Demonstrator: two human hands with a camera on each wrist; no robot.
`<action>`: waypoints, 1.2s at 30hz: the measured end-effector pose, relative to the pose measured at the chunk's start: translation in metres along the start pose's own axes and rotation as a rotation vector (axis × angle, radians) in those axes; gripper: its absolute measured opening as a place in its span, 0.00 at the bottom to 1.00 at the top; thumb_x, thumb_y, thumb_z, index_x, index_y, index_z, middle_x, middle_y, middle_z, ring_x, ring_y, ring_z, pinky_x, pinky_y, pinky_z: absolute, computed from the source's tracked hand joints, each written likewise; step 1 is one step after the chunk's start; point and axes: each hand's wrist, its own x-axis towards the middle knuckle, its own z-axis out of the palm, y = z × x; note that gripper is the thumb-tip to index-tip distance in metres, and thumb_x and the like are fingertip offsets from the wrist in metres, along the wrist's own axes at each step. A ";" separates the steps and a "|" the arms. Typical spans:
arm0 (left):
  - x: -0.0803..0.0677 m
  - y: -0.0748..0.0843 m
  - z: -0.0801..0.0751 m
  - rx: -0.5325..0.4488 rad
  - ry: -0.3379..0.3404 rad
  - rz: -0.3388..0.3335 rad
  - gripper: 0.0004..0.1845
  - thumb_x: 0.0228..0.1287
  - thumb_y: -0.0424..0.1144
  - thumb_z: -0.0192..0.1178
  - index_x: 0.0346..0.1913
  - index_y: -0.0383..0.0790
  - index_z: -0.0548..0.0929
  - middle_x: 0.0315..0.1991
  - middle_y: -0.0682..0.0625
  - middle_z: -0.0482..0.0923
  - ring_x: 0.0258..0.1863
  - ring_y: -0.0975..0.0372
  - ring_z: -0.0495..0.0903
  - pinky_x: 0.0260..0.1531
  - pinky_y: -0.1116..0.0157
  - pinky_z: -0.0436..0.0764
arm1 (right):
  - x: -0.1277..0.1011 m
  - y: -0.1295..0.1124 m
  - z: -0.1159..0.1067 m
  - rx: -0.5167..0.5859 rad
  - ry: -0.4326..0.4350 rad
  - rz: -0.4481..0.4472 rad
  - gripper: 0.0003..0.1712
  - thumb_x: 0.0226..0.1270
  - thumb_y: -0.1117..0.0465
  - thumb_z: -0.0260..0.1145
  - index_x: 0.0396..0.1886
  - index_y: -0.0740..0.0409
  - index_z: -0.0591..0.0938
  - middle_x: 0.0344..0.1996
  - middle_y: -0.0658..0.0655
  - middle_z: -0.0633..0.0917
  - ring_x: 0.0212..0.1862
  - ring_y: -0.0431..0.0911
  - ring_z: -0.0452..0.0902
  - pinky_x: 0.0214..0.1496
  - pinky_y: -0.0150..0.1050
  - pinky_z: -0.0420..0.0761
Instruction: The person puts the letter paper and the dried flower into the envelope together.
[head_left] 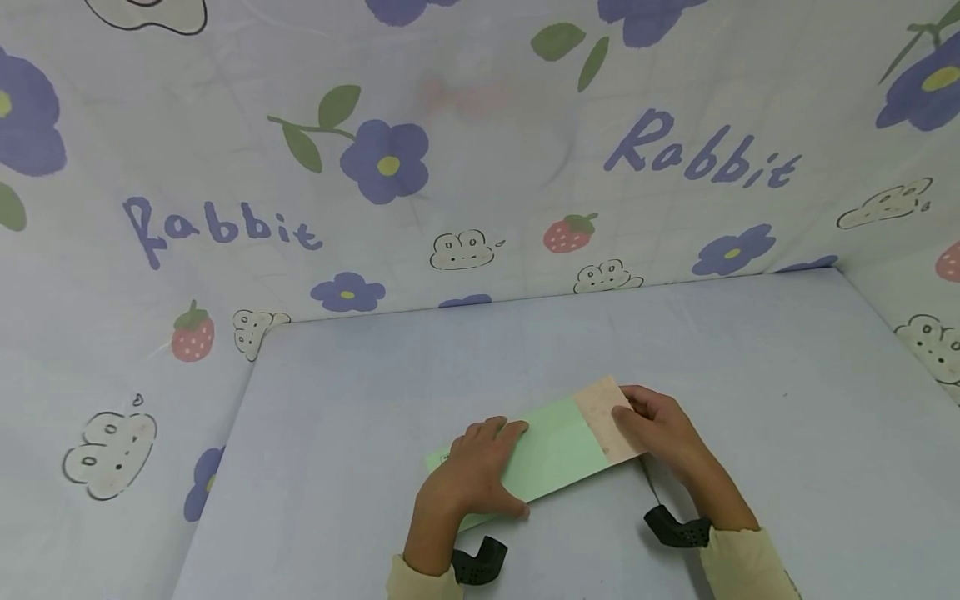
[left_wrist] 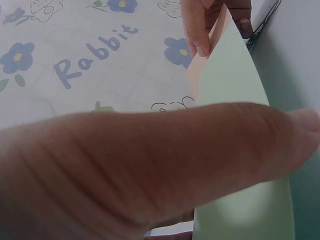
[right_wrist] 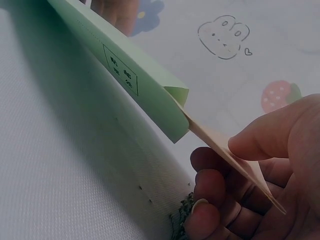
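A pale green envelope (head_left: 551, 450) is held tilted over the white table, with a peach-coloured card (head_left: 602, 417) sticking out of its right end. My left hand (head_left: 471, 477) grips the envelope across its width, thumb along the near edge and fingers at the far edge. At the other end my right hand (head_left: 667, 429) pinches the card between thumb and fingers. In the right wrist view, the card (right_wrist: 220, 147) comes out of the envelope's open end, and a small printed box with characters shows on the envelope (right_wrist: 155, 102). The card's inner part is hidden inside the envelope.
A white tabletop (head_left: 360, 392) spreads around the hands. Behind it and at both sides hangs a cloth (head_left: 487, 167) printed with flowers, strawberries and rabbits. Black curved devices (head_left: 480, 562) sit at both wrists, and a thin dark cord (head_left: 650, 481) runs near the right one.
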 end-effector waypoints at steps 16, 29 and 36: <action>0.000 0.000 0.000 -0.009 -0.002 0.003 0.54 0.42 0.51 0.82 0.73 0.46 0.65 0.71 0.42 0.63 0.70 0.48 0.62 0.65 0.46 0.64 | -0.001 -0.001 0.000 0.004 -0.004 -0.001 0.26 0.76 0.61 0.59 0.67 0.71 0.72 0.47 0.64 0.84 0.40 0.47 0.79 0.40 0.39 0.78; -0.001 0.001 0.000 -0.018 -0.009 -0.005 0.54 0.42 0.51 0.82 0.74 0.46 0.65 0.71 0.42 0.63 0.70 0.48 0.61 0.66 0.46 0.64 | -0.001 -0.003 0.001 -0.010 0.007 0.008 0.25 0.76 0.61 0.60 0.67 0.70 0.73 0.48 0.64 0.84 0.41 0.47 0.79 0.41 0.39 0.78; 0.000 0.000 0.000 -0.010 0.000 -0.005 0.55 0.41 0.51 0.82 0.74 0.46 0.65 0.71 0.42 0.63 0.71 0.48 0.61 0.65 0.45 0.64 | -0.001 -0.003 0.001 -0.026 0.010 0.004 0.26 0.76 0.60 0.59 0.67 0.70 0.73 0.50 0.65 0.84 0.41 0.47 0.80 0.41 0.40 0.78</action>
